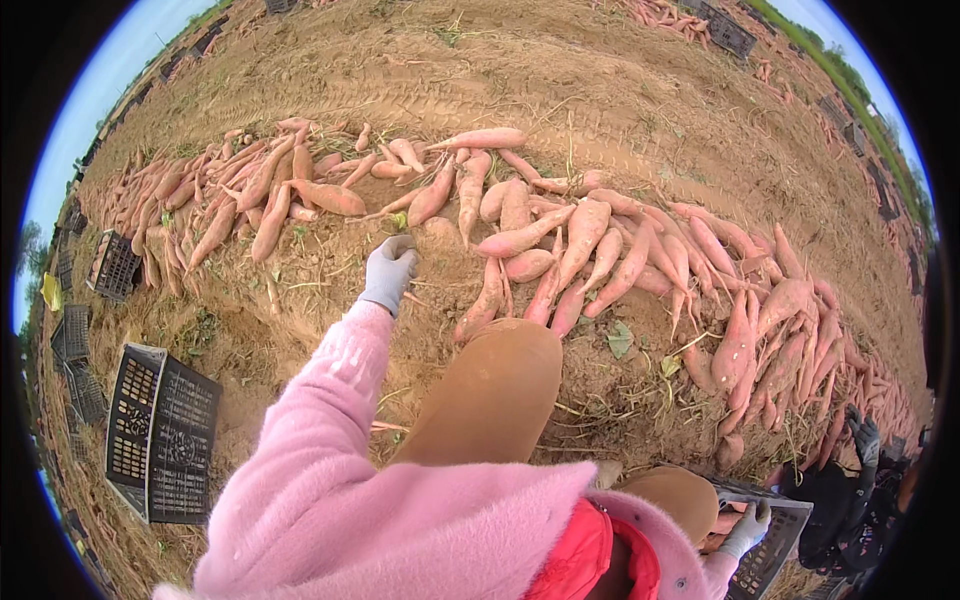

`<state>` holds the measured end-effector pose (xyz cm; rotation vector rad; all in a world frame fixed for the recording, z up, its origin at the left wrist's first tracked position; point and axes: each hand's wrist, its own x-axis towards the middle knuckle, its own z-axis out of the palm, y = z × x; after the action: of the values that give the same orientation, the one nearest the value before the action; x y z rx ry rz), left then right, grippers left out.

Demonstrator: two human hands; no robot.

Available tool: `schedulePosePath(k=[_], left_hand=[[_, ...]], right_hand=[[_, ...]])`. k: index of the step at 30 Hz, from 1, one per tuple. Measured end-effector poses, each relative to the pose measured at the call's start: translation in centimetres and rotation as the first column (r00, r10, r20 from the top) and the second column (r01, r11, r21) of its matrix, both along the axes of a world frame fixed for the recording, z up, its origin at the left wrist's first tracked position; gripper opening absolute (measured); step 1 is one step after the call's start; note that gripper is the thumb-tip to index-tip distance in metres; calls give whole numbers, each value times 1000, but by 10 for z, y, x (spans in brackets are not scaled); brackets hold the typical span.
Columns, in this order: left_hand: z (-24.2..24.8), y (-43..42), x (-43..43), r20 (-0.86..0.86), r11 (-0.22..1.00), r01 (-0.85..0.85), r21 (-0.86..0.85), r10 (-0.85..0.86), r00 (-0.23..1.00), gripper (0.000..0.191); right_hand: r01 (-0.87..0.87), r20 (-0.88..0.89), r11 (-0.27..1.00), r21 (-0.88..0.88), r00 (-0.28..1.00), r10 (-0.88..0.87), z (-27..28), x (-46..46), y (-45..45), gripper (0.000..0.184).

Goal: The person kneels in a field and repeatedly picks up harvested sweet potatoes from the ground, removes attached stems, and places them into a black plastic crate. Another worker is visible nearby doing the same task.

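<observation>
My left hand point(388, 274), in a pale grey glove, reaches over bare soil just in front of a long heap of sweet potatoes point(330, 196). Its fingers are curled, and their undersides are hidden, so a small hold cannot be ruled out. The nearest big root is a tapered sweet potato point(433, 193) above the fingertips. At the lower right, my right hand point(748, 529), gloved alike, is at a black plastic crate point(780, 517) beside my knee. Some sweet potatoes point(726, 519) show inside that crate. Whether the fingers grip anything there is unclear.
Another black plastic crate point(180, 442) stands at the left. Farther left are more crates point(73, 334) and one filled crate point(114, 264). A co-worker's gloved hand point(864, 439) reaches to the heap at the right. Loose vines point(645, 397) litter the soil by my knee point(517, 360).
</observation>
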<state>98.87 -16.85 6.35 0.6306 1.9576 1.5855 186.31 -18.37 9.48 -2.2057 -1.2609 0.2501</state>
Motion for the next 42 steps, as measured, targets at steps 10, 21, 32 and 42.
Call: schedulePosePath(k=[10,21,32,42], left_hand=[[-36,107,-111,-702,957,-184,-225,-28,712,36],[-67,310,-185,-755,856,-42,-516,-431,494,54],[-68,339,-178,-378,656,294,-695,-681,627,57],[48,134,-49,726,694,420,584,-678,111,59]], right_hand=[[-508,183,861,-21,845,503,82,-245,81,27],[-939,274,343,-19,325,905,46,-533,219,44],[-941,373,333,-60,289,882,-49,-579,222,47],[-950,40,313,-5,312,949,-16,-579,229,50]])
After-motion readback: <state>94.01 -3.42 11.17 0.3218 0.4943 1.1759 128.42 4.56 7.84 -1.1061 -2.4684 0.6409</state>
